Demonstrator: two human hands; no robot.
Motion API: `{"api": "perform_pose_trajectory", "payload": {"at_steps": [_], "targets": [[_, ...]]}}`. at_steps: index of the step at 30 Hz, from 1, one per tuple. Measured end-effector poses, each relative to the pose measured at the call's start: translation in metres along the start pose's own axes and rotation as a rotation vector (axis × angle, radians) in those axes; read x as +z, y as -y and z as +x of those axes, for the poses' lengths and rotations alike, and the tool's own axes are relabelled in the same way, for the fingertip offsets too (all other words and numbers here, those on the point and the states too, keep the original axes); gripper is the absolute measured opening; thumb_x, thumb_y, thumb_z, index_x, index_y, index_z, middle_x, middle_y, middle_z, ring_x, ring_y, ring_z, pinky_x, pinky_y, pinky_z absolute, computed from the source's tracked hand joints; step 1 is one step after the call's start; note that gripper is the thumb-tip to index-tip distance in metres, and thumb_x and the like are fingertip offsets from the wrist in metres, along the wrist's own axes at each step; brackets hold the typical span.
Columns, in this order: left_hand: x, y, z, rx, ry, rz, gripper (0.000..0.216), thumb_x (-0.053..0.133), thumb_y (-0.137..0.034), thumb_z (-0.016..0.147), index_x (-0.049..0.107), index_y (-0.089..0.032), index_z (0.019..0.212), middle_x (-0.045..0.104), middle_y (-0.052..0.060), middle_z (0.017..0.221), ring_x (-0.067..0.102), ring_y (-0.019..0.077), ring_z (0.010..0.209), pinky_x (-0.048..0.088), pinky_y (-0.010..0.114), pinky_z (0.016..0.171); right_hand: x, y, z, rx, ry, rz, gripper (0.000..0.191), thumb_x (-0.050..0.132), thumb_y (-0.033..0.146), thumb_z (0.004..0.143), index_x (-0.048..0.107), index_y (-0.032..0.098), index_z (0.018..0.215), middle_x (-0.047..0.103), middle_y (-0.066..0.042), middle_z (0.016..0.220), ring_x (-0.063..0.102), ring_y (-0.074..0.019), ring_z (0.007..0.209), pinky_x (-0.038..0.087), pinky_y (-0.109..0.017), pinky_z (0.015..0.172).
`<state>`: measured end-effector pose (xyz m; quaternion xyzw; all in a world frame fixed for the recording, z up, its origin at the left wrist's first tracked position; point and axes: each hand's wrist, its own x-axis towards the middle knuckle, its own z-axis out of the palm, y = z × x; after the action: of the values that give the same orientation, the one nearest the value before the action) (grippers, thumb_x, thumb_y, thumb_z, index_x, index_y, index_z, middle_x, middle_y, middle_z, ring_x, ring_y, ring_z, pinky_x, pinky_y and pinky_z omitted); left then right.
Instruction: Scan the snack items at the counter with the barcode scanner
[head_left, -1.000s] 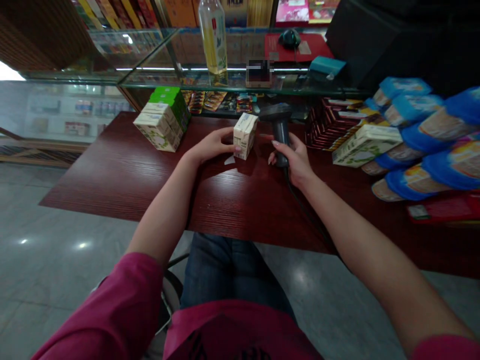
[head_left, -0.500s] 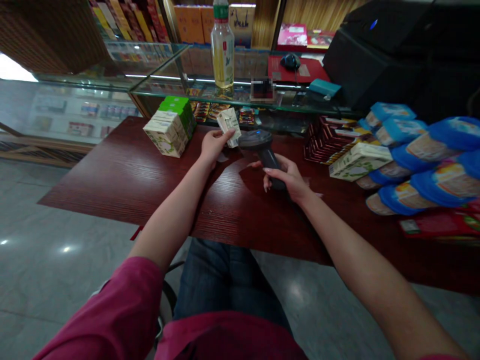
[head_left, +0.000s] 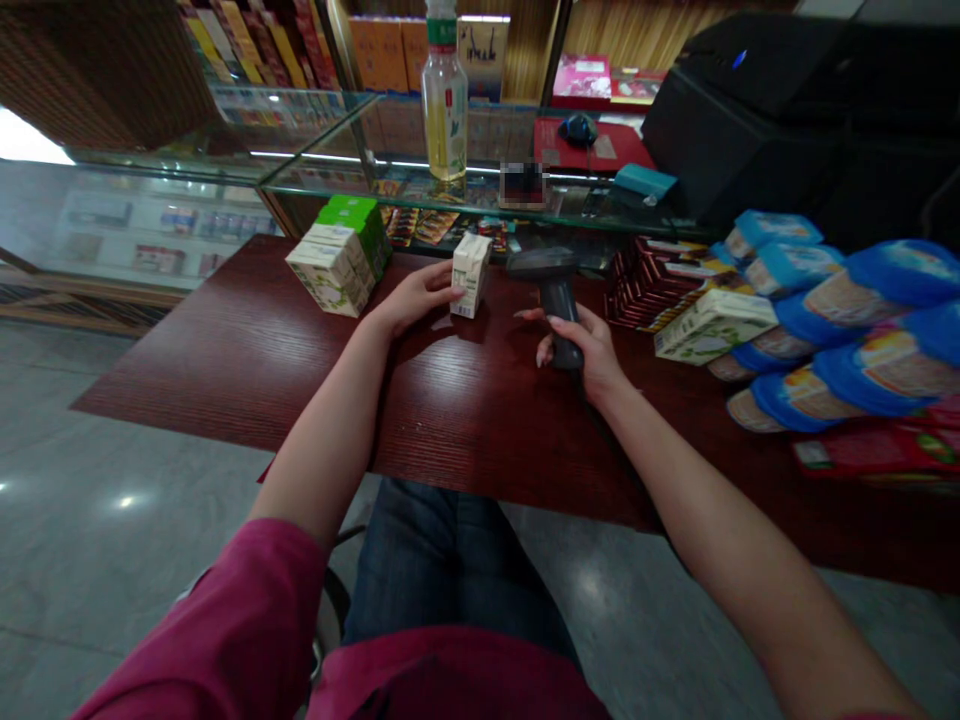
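A small white drink carton (head_left: 470,276) stands upright on the dark red wooden counter (head_left: 450,420). My left hand (head_left: 420,298) is closed around its left side, thumb on the front and fingers behind. In my right hand (head_left: 589,345) is a black handheld barcode scanner (head_left: 559,310), gripped by its handle, its head to the right of the carton and apart from it. Left of my left hand sits a block of similar white cartons (head_left: 330,265) with green cartons (head_left: 356,222) behind them.
To the right lie stacked dark red packs (head_left: 645,285), another white carton (head_left: 712,327) on its side, and blue-lidded tubs (head_left: 832,375). A bottle of yellow drink (head_left: 446,120) and a computer mouse (head_left: 579,129) rest on the glass case (head_left: 330,180) behind the counter.
The carton, tilted in my left hand before, now stands upright on the counter. My right hand has drawn the scanner a little to the right, away from the carton.
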<state>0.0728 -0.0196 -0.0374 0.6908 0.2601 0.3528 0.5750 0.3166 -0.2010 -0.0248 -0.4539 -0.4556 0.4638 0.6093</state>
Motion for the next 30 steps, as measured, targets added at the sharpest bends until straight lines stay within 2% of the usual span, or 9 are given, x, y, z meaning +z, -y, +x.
{"api": "perform_pose_trajectory", "payload": {"at_steps": [3,7,12,16,17,19,22,25,30], "targets": [[-0.013,0.002,-0.004,0.012,0.027,0.047,0.066,0.095,-0.046,0.073,0.079,-0.016,0.129,0.076,0.013,0.143,0.066,0.038,0.141,0.048,0.055,0.125,-0.003,0.0,0.002,0.004,-0.045,0.009,0.037,0.084,0.05,0.078,0.07,0.024,0.1,0.085,-0.007,0.115,0.066,-0.013,0.051,0.053,-0.029,0.047],[-0.019,0.012,0.0,0.048,-0.11,0.054,0.064,0.085,-0.043,0.079,0.075,-0.015,0.135,0.078,0.013,0.137,0.069,0.0364,0.136,0.048,0.056,0.125,-0.004,0.0,0.002,0.001,-0.06,0.011,0.036,0.085,0.05,0.078,0.07,0.025,0.099,0.085,-0.007,0.114,0.066,-0.0141,0.052,0.053,-0.031,0.048],[0.001,0.026,0.013,0.123,-0.157,0.197,0.077,0.09,-0.031,0.072,0.062,-0.019,0.142,0.074,0.013,0.139,0.071,0.0324,0.132,0.054,0.049,0.117,-0.004,-0.006,0.003,-0.056,-0.085,-0.032,0.036,0.087,0.05,0.08,0.069,0.026,0.1,0.084,-0.006,0.107,0.063,-0.0149,0.051,0.052,-0.034,0.049],[0.019,0.034,0.02,0.136,-0.41,0.441,0.047,0.087,-0.027,0.076,0.063,-0.02,0.116,0.077,0.008,0.121,0.073,0.027,0.116,0.057,0.043,0.108,-0.006,-0.007,0.002,-0.193,-0.154,-0.106,0.047,0.089,0.055,0.08,0.066,0.029,0.111,0.081,-0.005,0.106,0.062,-0.0149,0.052,0.056,-0.036,0.051],[0.023,0.034,0.02,0.139,-0.413,0.467,0.042,0.086,-0.027,0.078,0.063,-0.02,0.113,0.077,0.007,0.118,0.073,0.0259,0.113,0.058,0.042,0.106,-0.006,-0.006,0.001,-0.232,-0.178,-0.132,0.05,0.088,0.057,0.08,0.065,0.03,0.116,0.08,-0.005,0.107,0.062,-0.0147,0.052,0.057,-0.037,0.052],[0.033,0.031,0.019,0.169,-0.323,0.466,0.038,0.083,-0.028,0.082,0.064,-0.02,0.115,0.077,0.007,0.119,0.073,0.0251,0.113,0.058,0.04,0.105,-0.01,-0.002,-0.004,-0.301,-0.239,-0.191,0.056,0.085,0.061,0.083,0.063,0.032,0.125,0.08,-0.005,0.111,0.063,-0.0151,0.055,0.059,-0.037,0.053],[0.059,0.022,0.014,0.257,-0.153,0.478,0.04,0.081,-0.029,0.085,0.069,-0.02,0.123,0.076,0.009,0.128,0.069,0.0268,0.124,0.055,0.043,0.113,-0.023,0.003,-0.018,-0.399,-0.375,-0.284,0.063,0.079,0.064,0.088,0.057,0.034,0.139,0.078,-0.007,0.112,0.071,-0.0205,0.067,0.063,-0.039,0.057],[0.102,0.015,0.01,0.313,-0.062,0.511,0.038,0.081,-0.026,0.087,0.073,-0.02,0.123,0.076,0.01,0.129,0.068,0.0277,0.126,0.053,0.046,0.116,-0.046,0.005,-0.039,-0.491,-0.521,-0.383,0.069,0.077,0.059,0.091,0.053,0.032,0.149,0.077,-0.01,0.11,0.078,-0.0288,0.084,0.069,-0.048,0.067],[0.186,0.01,0.021,0.227,-0.074,0.308,0.041,0.085,-0.015,0.083,0.067,-0.019,0.12,0.077,0.011,0.123,0.075,0.0248,0.113,0.06,0.042,0.104,-0.085,-0.001,-0.081,-0.587,-0.739,-0.528,0.073,0.076,0.055,0.091,0.052,0.026,0.154,0.076,-0.014,0.114,0.08,-0.0323,0.094,0.071,-0.057,0.083]]}}
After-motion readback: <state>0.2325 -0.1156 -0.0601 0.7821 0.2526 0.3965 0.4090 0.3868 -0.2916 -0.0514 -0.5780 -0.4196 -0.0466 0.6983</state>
